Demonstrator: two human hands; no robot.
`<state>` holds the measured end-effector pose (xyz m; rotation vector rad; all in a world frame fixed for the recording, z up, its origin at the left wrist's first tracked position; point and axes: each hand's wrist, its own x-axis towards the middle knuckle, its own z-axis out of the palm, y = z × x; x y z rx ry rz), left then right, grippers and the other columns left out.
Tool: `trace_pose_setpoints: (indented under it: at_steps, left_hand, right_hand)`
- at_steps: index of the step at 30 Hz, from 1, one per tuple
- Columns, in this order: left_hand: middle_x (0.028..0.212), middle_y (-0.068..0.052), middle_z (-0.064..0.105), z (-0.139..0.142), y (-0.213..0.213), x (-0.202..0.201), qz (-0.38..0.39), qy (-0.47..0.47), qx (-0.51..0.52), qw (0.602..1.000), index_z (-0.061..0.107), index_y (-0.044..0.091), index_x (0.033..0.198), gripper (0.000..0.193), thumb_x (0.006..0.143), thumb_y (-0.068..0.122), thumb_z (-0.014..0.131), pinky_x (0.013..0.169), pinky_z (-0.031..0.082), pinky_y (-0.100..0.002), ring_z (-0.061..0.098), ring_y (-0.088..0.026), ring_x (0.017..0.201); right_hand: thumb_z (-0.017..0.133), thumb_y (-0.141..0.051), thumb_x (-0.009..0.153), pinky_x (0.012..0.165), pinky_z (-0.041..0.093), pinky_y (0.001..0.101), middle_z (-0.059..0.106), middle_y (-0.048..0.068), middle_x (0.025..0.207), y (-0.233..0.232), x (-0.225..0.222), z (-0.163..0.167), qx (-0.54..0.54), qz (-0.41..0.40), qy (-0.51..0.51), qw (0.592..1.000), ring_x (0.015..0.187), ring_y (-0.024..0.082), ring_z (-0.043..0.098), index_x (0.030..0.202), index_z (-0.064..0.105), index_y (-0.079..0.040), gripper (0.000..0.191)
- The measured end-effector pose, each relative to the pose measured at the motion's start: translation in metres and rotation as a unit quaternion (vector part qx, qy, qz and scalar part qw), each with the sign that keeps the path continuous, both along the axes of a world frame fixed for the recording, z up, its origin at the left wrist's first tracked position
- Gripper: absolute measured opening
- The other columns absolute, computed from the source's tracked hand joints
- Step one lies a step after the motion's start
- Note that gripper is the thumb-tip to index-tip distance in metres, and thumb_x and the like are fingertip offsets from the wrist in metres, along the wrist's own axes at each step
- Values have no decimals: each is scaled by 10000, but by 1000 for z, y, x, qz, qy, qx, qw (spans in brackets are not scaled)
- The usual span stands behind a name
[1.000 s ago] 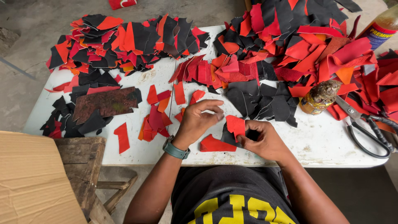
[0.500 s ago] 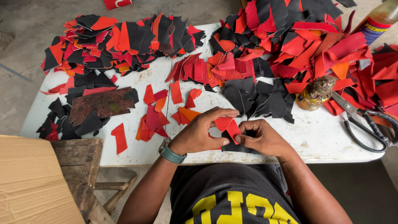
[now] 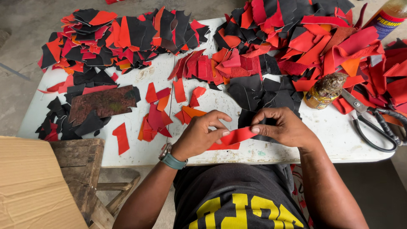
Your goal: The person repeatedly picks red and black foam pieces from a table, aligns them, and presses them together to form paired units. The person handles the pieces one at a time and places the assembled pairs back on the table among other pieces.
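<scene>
Red leather strip (image 3: 235, 136) was low in the centre of the frame, over the front edge of the white counter (image 3: 339, 131). The left hand (image 3: 199, 138) pinched its left end between thumb and fingers; the right hand (image 3: 284, 127) was closed on the other end, together with a black piece (image 3: 248, 118). I judged the strip could slip from this light pinch and fall off the counter edge. Scissors (image 3: 375, 123) lay at the right, near the right elbow, and might be knocked.
</scene>
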<state>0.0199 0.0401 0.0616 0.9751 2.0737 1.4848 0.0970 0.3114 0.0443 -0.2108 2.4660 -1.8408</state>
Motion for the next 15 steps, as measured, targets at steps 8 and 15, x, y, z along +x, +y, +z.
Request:
trace_pose_setpoints:
  at_steps: [8, 15]
  left_hand:
    - [1116, -79, 704, -20, 12, 5, -43, 35, 101, 993, 634, 5, 1140, 264, 885, -64, 629, 899, 621, -267, 713, -150, 1054]
    - [1335, -94, 615, -22, 3, 7, -134, -3, 87, 987, 660, 17, 1278, 437, 888, -138, 539, 954, 601, -267, 664, -141, 1176]
  right_hand:
    - [784, -180, 857, 701, 546, 270, 758, 6, 841, -7, -7, 28, 69, 55, -9, 996, 783, 77, 649, 937, 759, -27, 173]
    - [821, -166, 815, 697, 552, 299, 752, 27, 865, -15, -11, 38, 233, 6, 149, 961, 794, 86, 687, 925, 775, -29, 182]
